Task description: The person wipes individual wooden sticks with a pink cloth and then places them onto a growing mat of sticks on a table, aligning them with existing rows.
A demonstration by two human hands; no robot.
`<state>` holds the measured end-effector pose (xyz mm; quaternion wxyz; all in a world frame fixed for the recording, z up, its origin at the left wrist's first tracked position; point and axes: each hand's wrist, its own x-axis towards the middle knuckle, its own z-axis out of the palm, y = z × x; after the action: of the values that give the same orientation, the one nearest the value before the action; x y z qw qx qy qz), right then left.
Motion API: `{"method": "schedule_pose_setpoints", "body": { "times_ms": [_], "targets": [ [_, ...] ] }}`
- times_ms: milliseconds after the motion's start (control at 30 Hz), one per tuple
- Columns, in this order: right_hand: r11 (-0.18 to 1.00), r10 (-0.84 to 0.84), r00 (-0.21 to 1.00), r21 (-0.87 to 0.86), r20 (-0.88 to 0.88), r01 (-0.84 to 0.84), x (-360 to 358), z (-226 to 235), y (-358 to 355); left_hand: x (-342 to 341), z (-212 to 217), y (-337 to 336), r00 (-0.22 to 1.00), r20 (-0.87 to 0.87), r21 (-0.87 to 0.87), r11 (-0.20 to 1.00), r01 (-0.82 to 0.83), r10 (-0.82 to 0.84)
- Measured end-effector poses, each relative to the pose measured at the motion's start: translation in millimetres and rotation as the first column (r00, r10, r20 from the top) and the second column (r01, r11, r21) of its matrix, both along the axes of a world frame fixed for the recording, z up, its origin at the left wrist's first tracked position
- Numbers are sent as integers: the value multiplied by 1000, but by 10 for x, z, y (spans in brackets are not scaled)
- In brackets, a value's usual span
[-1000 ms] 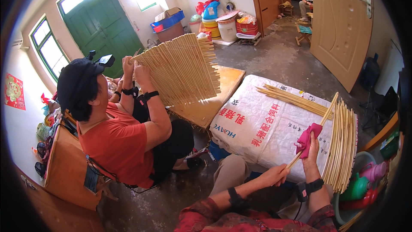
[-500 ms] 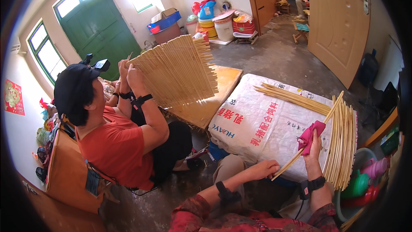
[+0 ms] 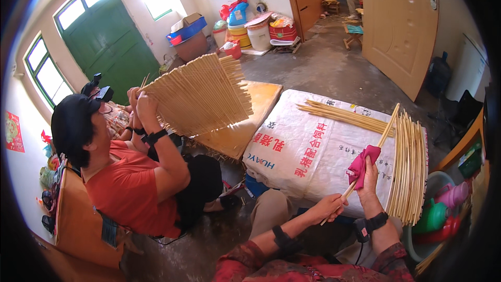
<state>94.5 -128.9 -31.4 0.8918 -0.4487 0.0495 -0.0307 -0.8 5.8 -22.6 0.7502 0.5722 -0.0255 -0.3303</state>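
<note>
My right hand (image 3: 369,181) is closed around a magenta cloth (image 3: 364,166), which wraps the middle of a few thin pale sticks (image 3: 389,125). At their lower end, my left hand (image 3: 330,208) grips the same sticks. They slant up and to the right across a table covered with a white woven sack (image 3: 292,151). A row of similar sticks (image 3: 408,172) lies along the table's right side, and a smaller bundle (image 3: 339,114) lies along its far side.
To the left, a person in an orange shirt (image 3: 130,188) holds up a mat of joined sticks (image 3: 195,94) over a wooden board (image 3: 266,102). A tub (image 3: 436,183) with green, pink and red containers stands right of the table. Beyond is an open wooden door (image 3: 399,26).
My left hand has closed further round the sticks' lower end. The whole view has shifted slightly. The person on the left still holds the stick mat up, now a little lower.
</note>
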Motion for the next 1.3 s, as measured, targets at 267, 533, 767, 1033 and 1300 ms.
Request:
{"method": "schedule_pose_setpoints", "body": {
  "times_ms": [267,533,767,1033,1300],
  "targets": [
    [999,-35,999,16,-19,35,14,-3,0,-83,25,-54,999,-3,18,999,-32,32],
    [999,-47,998,-9,-30,47,57,-57,-6,-169,-111,8,995,95,81,995,-50,43],
    [999,41,996,11,-77,-40,0,-5,-25,-197,-231,-14,993,113,72,997,-37,29],
    [999,36,997,-3,-64,-36,-21,13,-9,-220,-193,-21,988,148,95,994,-56,41],
    [999,34,998,-33,-53,-36,-10,10,-2,-217,-167,-10,993,116,64,997,-43,35]
  ]
}}
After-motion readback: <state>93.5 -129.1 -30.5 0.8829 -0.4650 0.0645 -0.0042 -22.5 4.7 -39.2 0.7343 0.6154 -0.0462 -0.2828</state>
